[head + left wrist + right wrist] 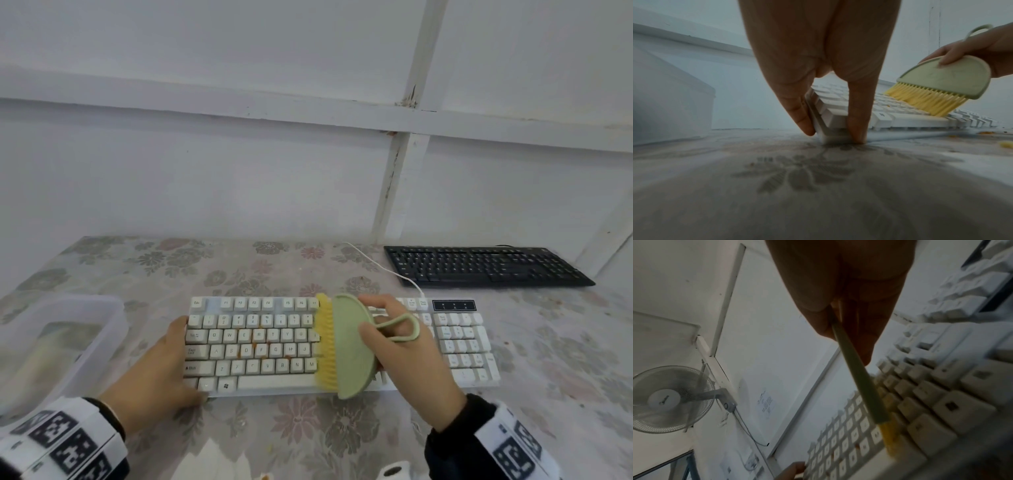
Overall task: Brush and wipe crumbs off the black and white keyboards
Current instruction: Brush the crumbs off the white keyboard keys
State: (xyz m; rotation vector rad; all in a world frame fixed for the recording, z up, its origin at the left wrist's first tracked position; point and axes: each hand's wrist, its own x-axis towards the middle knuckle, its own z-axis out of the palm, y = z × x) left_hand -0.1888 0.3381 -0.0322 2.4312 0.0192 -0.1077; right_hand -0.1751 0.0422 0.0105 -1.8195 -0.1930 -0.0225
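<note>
Head view, lower left: clear tub (65,339) on the floral cloth (294,425). Next right, left hand (154,370) grips the near left corner of the white keyboard (260,346). The left wrist view adds what the head view hides: two fingers (857,123) straddle that corner, tips on the cloth, one on the left end and one on the front edge.

Centre: white keyboard runs left to right across the frame, function row toward the wall. Orange crumbs (255,339) sit among the letter keys; the left wrist view alone shows more crumbs (1006,144) on the cloth at lower right.

Right of centre: right hand (404,356) holds the green brush (349,346), fingers on its flat body, one through the loop. Brush long axis runs near to far; yellow bristles (325,346) point left, down onto the keys. The right wrist view shows the brush edge-on (859,374), and a wall fan (668,399) at left, seen in no other view.

Upper right: black keyboard (486,267) near the wall, long axis also left to right, apart from the white one.
</note>
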